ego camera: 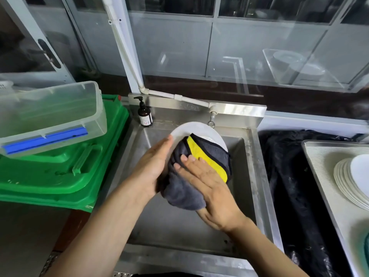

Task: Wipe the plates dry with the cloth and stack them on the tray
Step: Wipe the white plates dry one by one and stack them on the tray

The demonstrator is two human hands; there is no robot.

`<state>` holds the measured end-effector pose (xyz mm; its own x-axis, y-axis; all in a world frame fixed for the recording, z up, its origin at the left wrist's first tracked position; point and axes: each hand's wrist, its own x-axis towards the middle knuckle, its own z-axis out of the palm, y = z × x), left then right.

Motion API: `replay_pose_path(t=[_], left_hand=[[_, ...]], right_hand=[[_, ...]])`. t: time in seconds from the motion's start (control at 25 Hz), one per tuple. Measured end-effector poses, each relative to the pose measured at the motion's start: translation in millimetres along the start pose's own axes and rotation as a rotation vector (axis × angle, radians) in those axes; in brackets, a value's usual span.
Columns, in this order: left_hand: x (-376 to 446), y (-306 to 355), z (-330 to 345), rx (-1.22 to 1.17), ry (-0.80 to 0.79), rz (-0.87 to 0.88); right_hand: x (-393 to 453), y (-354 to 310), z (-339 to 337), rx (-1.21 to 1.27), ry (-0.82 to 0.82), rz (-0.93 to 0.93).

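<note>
White plate point(194, 130) held tilted over steel sink point(257, 176). L hand point(153, 162) supports plate's left edge – fingers straight, thumb side on rim. R hand point(207, 186) flat on grey/yellow cloth point(201, 156), fingers straight, pressing cloth onto plate face. Stack of plates point(351, 180) on tray point(319, 162), right of sink – well apart from held plate. Green crate point(60, 176) w/ clear tub point(50, 116) on top at left; soap bottle point(144, 114) at sink's back corner.
</note>
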<state>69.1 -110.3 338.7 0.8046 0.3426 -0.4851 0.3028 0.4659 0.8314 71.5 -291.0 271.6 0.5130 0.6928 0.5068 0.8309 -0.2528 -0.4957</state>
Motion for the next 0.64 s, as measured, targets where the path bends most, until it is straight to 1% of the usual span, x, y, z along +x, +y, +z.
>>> replay_pose_path(t=[0.04,0.16,0.2,0.24,0.28,0.36,0.4,0.44,0.48,0.56,0.6,0.64], left_hand=[[-1,0,2,-0.013,-0.002,-0.004],[0,-3,8,-0.012,-0.036,-0.002],[2,-4,9,0.001,-0.023,0.014],[4,-4,8,0.006,0.002,0.030],[6,-5,7,0.007,0.026,0.045],[9,-6,6,0.030,0.045,0.053],[10,-8,4,0.051,0.068,0.038],[10,-9,3,0.048,0.095,0.021],[8,-9,3,0.015,0.116,0.004],[6,-7,3,-0.049,0.081,-0.019],[4,-6,4,-0.051,0.052,-0.020],[3,-5,4,-0.046,0.032,-0.024]], right_hand=[[0,5,-2,-0.005,0.053,0.050],[7,14,-1,0.022,0.360,0.362],[9,10,4,0.055,0.420,0.422],[9,4,12,0.080,0.425,0.396],[5,-4,21,0.100,0.377,0.319],[-6,-16,37,0.114,0.218,0.175],[-11,-15,39,0.097,0.168,0.145],[-17,-11,38,0.074,0.154,0.143],[-22,-6,36,0.056,0.173,0.162],[-31,2,35,0.085,0.299,0.260],[-34,5,34,0.163,0.387,0.363],[-32,9,33,0.282,0.479,0.516]])
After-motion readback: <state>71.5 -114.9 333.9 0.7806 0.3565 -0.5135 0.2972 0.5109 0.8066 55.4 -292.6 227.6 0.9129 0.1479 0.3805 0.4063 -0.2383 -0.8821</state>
